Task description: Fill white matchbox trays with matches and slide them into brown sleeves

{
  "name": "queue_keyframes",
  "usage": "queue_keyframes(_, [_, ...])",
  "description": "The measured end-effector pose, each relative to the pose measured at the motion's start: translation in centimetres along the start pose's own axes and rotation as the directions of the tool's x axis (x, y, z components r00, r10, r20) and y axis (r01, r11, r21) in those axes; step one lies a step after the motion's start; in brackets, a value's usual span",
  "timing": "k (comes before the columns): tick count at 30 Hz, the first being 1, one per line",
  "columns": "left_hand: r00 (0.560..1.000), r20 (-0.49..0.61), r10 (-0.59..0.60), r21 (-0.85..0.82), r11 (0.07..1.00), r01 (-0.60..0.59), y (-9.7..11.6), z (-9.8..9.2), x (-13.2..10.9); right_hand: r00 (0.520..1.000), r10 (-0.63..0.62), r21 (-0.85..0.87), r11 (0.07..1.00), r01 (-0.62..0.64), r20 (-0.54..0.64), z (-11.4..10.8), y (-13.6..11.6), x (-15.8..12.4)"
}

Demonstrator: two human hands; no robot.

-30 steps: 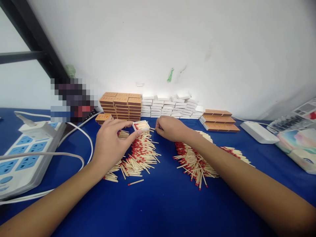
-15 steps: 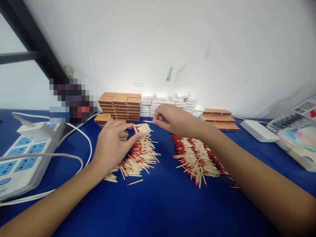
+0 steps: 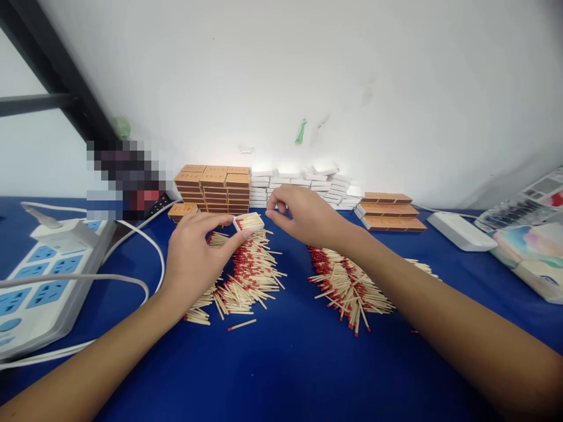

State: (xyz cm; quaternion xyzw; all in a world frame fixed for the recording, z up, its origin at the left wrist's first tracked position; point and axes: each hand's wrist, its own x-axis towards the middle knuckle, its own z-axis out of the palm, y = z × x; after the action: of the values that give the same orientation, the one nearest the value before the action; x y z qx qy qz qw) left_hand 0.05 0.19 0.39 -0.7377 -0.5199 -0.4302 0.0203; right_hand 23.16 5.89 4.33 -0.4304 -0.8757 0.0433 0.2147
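Note:
Between the thumb and fingers of my left hand [image 3: 197, 252] is a small white matchbox tray [image 3: 250, 229], tilted toward me. Red-tipped matches [image 3: 248, 221] lie inside it. My right hand [image 3: 303, 214] is just right of the tray, its thumb and forefinger pinched together. Whether a match is still between those fingertips, I cannot make out. Below the tray spreads a heap of loose matches [image 3: 250, 272], partly covered by my left hand. A second match pile [image 3: 347, 287] lies under my right forearm.
Brown matchboxes [image 3: 214, 190] are stacked by the wall, beside piled white trays [image 3: 281, 181]. More brown boxes [image 3: 391, 211] stand to their right. A power strip [image 3: 48, 275] with white cables [image 3: 153, 246] lies left. A tissue pack [image 3: 532, 258] and a white adapter [image 3: 461, 230] lie right.
The tray in my left hand has shifted slightly left and up. My right hand has moved slightly left with it; the match that stuck out of its fingertips no longer shows clearly.

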Motion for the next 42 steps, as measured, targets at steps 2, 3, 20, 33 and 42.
queue_keyframes(2, [1.000,-0.010,-0.028,0.008,1.000,0.028,0.0,-0.1,0.0,0.996,0.079,-0.011,0.997,-0.079,0.050,1.0,0.6,0.2])
queue_keyframes(3, [0.999,-0.011,-0.037,0.012,0.999,0.038,-0.1,-0.1,0.0,0.991,0.108,-0.015,0.994,-0.107,0.085,1.5,0.9,0.2])
queue_keyframes(20, [1.000,0.011,-0.016,0.006,1.000,0.016,-0.1,0.1,-0.1,0.941,0.294,-0.095,0.955,-0.281,0.169,0.4,1.9,0.2])
queue_keyframes(33, [0.996,0.067,0.060,-0.046,0.997,-0.057,0.1,0.4,-0.3,0.994,-0.078,0.032,0.997,0.076,0.079,-1.4,-1.0,-0.2])
queue_keyframes(42, [0.993,0.075,0.091,-0.067,0.994,-0.086,0.3,0.4,-0.3,0.975,-0.155,0.081,0.986,0.143,0.160,-1.4,-1.4,-0.5])
